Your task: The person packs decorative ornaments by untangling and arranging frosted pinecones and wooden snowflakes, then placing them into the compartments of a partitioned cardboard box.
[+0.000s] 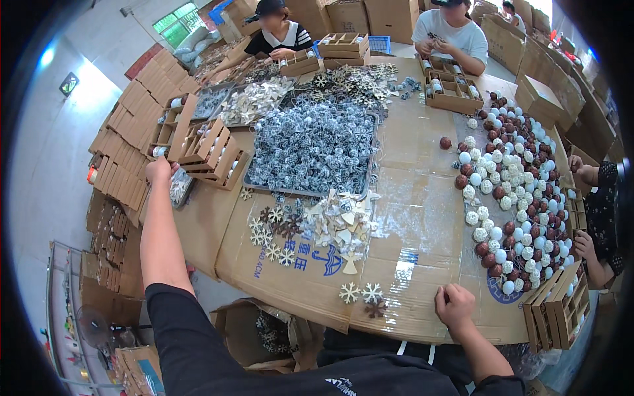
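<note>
My left arm stretches out to the far left, where my left hand [160, 170] is closed at the near end of a divided cardboard box [173, 135] with white balls in it; the fingertips are partly hidden. Beside that box leans a stack of similar divided boxes [210, 153]. My right hand [455, 305] rests on the cardboard-covered table [422, 231] near its front edge, fingers curled in and nothing showing in them. Left of it lie two white wooden snowflakes [372, 292] and a brown snowflake [375, 308].
A tray [310, 148] heaped with frosted pinecones fills the middle, with white wooden cutouts [340, 221] in front. Brown, white and pale-blue balls [515, 198] spread at right. Co-workers sit at the far side and right edge. Divided boxes [558, 307] stand at the right corner.
</note>
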Demonstrator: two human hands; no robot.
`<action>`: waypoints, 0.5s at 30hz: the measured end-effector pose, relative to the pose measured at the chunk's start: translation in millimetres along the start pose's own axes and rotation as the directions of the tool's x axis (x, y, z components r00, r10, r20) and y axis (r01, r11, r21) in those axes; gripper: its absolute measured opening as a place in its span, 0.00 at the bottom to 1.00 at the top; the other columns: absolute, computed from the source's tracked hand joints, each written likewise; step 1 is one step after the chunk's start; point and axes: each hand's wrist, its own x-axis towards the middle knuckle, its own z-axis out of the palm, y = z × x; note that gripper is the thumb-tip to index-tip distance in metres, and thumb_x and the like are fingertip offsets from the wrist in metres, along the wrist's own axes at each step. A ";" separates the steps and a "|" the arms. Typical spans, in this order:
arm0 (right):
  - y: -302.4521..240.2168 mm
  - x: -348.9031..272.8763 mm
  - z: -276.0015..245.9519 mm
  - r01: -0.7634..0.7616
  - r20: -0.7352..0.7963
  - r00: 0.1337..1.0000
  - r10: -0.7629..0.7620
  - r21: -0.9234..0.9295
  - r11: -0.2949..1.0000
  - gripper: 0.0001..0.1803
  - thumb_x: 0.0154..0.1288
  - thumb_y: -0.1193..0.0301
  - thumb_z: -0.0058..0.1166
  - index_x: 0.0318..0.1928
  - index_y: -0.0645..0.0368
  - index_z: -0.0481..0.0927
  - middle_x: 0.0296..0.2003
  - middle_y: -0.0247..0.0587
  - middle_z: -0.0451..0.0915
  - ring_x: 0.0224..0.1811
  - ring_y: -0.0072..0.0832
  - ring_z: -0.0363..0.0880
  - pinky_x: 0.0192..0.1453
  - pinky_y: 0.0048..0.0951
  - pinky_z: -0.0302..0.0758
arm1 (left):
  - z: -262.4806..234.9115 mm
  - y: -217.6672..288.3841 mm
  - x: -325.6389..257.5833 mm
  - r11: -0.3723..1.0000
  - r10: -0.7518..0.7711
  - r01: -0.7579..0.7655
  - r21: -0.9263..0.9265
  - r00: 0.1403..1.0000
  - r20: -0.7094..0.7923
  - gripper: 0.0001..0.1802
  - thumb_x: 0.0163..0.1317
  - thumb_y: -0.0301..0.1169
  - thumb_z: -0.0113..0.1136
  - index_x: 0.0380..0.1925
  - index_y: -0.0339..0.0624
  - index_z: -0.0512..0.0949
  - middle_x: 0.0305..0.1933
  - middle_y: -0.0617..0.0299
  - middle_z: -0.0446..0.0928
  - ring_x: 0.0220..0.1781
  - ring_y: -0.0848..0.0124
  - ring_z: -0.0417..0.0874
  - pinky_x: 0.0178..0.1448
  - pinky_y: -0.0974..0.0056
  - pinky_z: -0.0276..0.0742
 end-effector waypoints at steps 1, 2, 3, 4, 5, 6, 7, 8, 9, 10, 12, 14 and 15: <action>-1.2 0.9 -0.2 -0.001 -0.002 1.000 0.001 0.004 1.000 0.15 0.58 0.72 0.60 0.19 0.57 0.70 0.17 0.44 0.70 0.19 0.43 0.74 0.24 0.41 0.70 | -0.7 -2.7 10.7 1.000 0.004 -0.004 0.002 1.000 0.000 0.17 0.71 0.30 0.50 0.42 0.17 0.73 0.38 0.44 0.80 0.28 0.61 0.86 0.27 0.63 0.87; -3.9 2.2 0.1 0.006 -0.011 1.000 -0.006 0.020 1.000 0.16 0.58 0.74 0.60 0.18 0.58 0.68 0.17 0.45 0.69 0.19 0.44 0.72 0.24 0.41 0.68 | -3.0 -5.5 20.5 0.999 -0.028 0.028 -0.021 0.999 -0.018 0.17 0.71 0.30 0.50 0.44 0.18 0.73 0.39 0.43 0.80 0.28 0.60 0.87 0.27 0.63 0.88; -6.4 3.7 1.0 0.014 -0.019 1.000 -0.013 0.038 0.999 0.17 0.59 0.75 0.60 0.18 0.59 0.66 0.16 0.46 0.68 0.18 0.45 0.71 0.23 0.41 0.66 | -6.1 -7.8 30.4 0.997 -0.060 0.059 -0.043 0.997 -0.038 0.18 0.71 0.30 0.50 0.45 0.18 0.72 0.39 0.43 0.80 0.29 0.60 0.87 0.28 0.63 0.88; -6.7 4.3 -0.4 0.006 -0.016 1.000 -0.006 0.028 1.000 0.17 0.59 0.75 0.60 0.18 0.59 0.66 0.16 0.46 0.68 0.18 0.45 0.71 0.23 0.41 0.66 | 2.9 -9.6 23.7 0.996 -0.091 0.090 -0.026 0.994 -0.055 0.16 0.71 0.28 0.49 0.48 0.20 0.71 0.40 0.43 0.80 0.29 0.60 0.87 0.28 0.62 0.88; -6.7 5.0 -1.4 -0.005 -0.008 1.000 0.005 0.013 1.000 0.17 0.59 0.75 0.60 0.18 0.59 0.66 0.16 0.46 0.68 0.18 0.45 0.71 0.23 0.41 0.66 | 9.1 -18.0 30.1 0.995 -0.099 0.098 -0.024 0.994 -0.046 0.16 0.71 0.28 0.49 0.48 0.20 0.71 0.40 0.43 0.80 0.29 0.60 0.87 0.28 0.62 0.88; -6.7 5.6 -1.9 -0.015 0.001 1.000 0.015 -0.001 1.000 0.17 0.59 0.75 0.60 0.18 0.59 0.66 0.16 0.46 0.67 0.18 0.45 0.70 0.23 0.42 0.66 | 14.0 -22.5 32.5 0.993 -0.119 0.119 -0.010 0.992 -0.038 0.15 0.70 0.26 0.47 0.48 0.20 0.71 0.41 0.43 0.80 0.30 0.59 0.87 0.28 0.61 0.87; -6.9 6.5 -1.8 -0.015 0.006 1.000 0.015 0.004 1.000 0.17 0.59 0.75 0.60 0.18 0.59 0.66 0.16 0.46 0.67 0.18 0.45 0.70 0.23 0.42 0.66 | 8.9 -24.4 39.7 0.991 -0.132 0.133 0.006 0.990 -0.043 0.15 0.70 0.25 0.45 0.49 0.21 0.71 0.42 0.43 0.79 0.30 0.59 0.87 0.29 0.61 0.87; -6.9 6.9 -1.6 -0.017 0.018 1.000 0.017 -0.014 1.000 0.16 0.58 0.74 0.60 0.18 0.58 0.67 0.16 0.45 0.68 0.18 0.44 0.71 0.23 0.41 0.67 | 3.4 -26.6 46.8 0.990 -0.135 0.136 0.043 0.991 -0.025 0.14 0.69 0.23 0.43 0.48 0.22 0.71 0.42 0.42 0.79 0.29 0.59 0.87 0.28 0.61 0.86; -6.7 7.2 -1.2 -0.018 0.029 0.999 0.019 -0.032 0.999 0.15 0.57 0.74 0.60 0.18 0.58 0.68 0.16 0.44 0.69 0.18 0.43 0.72 0.23 0.41 0.68 | -1.1 -29.3 53.5 0.989 -0.135 0.137 0.048 0.990 -0.030 0.14 0.69 0.23 0.43 0.48 0.22 0.71 0.42 0.42 0.79 0.29 0.59 0.87 0.28 0.61 0.86; -6.2 7.2 -0.3 -0.019 0.033 0.999 0.020 -0.032 0.999 0.15 0.57 0.74 0.60 0.18 0.58 0.68 0.16 0.44 0.69 0.18 0.43 0.72 0.23 0.41 0.68 | -1.2 -31.6 57.9 0.987 -0.151 0.152 0.053 0.988 -0.032 0.13 0.71 0.25 0.43 0.46 0.23 0.72 0.37 0.45 0.79 0.27 0.61 0.85 0.27 0.62 0.85; -4.9 6.5 1.3 -0.020 0.048 0.999 0.023 -0.045 0.999 0.15 0.57 0.74 0.59 0.18 0.58 0.67 0.16 0.44 0.68 0.18 0.43 0.71 0.23 0.41 0.67 | -2.2 -36.1 66.0 0.984 -0.168 0.170 0.060 0.985 -0.036 0.14 0.72 0.28 0.44 0.45 0.25 0.72 0.32 0.48 0.79 0.25 0.63 0.83 0.27 0.63 0.83; -4.5 6.2 3.3 -0.018 0.043 0.999 0.020 -0.042 0.999 0.16 0.57 0.75 0.59 0.18 0.58 0.67 0.16 0.45 0.68 0.18 0.43 0.71 0.23 0.41 0.67 | -1.2 -39.1 70.6 0.975 -0.207 0.209 0.071 0.978 -0.035 0.13 0.70 0.24 0.44 0.46 0.23 0.72 0.34 0.44 0.80 0.26 0.60 0.84 0.27 0.61 0.84; -4.8 6.3 4.1 -0.014 0.036 0.999 0.015 -0.038 0.999 0.16 0.57 0.75 0.59 0.18 0.58 0.67 0.16 0.45 0.67 0.18 0.44 0.71 0.23 0.41 0.67 | 0.2 -40.1 73.2 0.975 -0.209 0.211 0.073 0.977 -0.034 0.13 0.70 0.24 0.44 0.46 0.23 0.72 0.34 0.44 0.80 0.26 0.60 0.84 0.27 0.61 0.84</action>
